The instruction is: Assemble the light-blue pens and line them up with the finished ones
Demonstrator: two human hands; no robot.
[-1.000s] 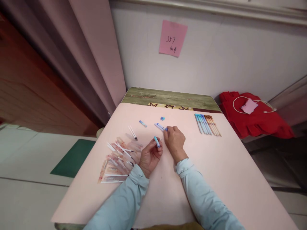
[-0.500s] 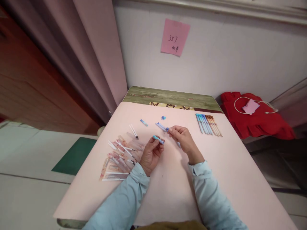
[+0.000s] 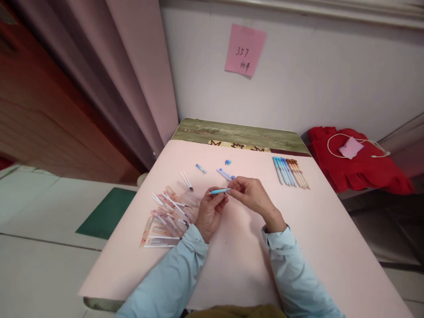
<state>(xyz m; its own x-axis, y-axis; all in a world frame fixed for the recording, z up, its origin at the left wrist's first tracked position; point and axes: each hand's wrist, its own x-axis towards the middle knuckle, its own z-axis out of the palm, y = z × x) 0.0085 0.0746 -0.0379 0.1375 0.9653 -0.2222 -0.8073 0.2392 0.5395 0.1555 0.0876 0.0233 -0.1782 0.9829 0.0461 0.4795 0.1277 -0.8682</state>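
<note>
My left hand (image 3: pixel 210 212) is closed, pinching a light-blue pen barrel (image 3: pixel 217 191) between thumb and fingers, and the barrel lies almost level. At the barrel's right end, the fingertips of my right hand (image 3: pixel 253 196) are pressed together around something small and pale that I cannot make out. Just beyond the right fingers lie lavender pen barrels (image 3: pixel 224 173). Farther back is a little cluster of blue pen caps (image 3: pixel 228 162). A short blue pen piece (image 3: pixel 200 168) rests to the left of them.
White refills and clear pinkish pen barrels (image 3: pixel 168 216) are heaped at the table's left. A row of blue and brown pens (image 3: pixel 289 172) lies at the right back. Red cloth (image 3: pixel 371 172) with a white cord sits past the table's right edge.
My right hand has come from the lavender barrels to the end of the light-blue barrel. My left hand has turned that barrel nearly level. The view has shifted slightly.
</note>
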